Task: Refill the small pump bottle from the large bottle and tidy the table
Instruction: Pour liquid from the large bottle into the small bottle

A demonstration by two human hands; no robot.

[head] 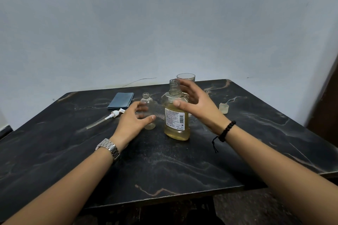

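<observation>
The small clear plastic bottle (148, 109), empty and uncapped, stands upright on the black marbled table (182, 166), left of centre. Just to its right stands the large clear bottle of yellow liquid (176, 115), also uncapped, roughly half full, label facing me.

My left hand (130, 124) sits at the small bottle with fingers spread; the fingertips are blurred, so I cannot tell whether they touch the plastic. No closed grip is visible. My right hand (197, 104) hovers at the large bottle with fingers wide apart, thumb in front of the label and fingers near the shoulder, holding nothing.

Hazards, in my judgement:
- Both necks are open. A knock from either spread hand tips a bottle, and the large one spills across the table.
- The empty small bottle is light and narrow-necked; if I do not hold it firmly, the pour misses or pushes it over.
- The large bottle's wide mouth may release liquid too fast for the small neck.

The white pump head with its tube (109, 117) lies flat to the left, near the folded blue cloth (121, 100). The translucent cap (223, 108) rests to the right. A clear drinking glass (186, 78) stands behind the large bottle, within reach of a careless backhand.
</observation>
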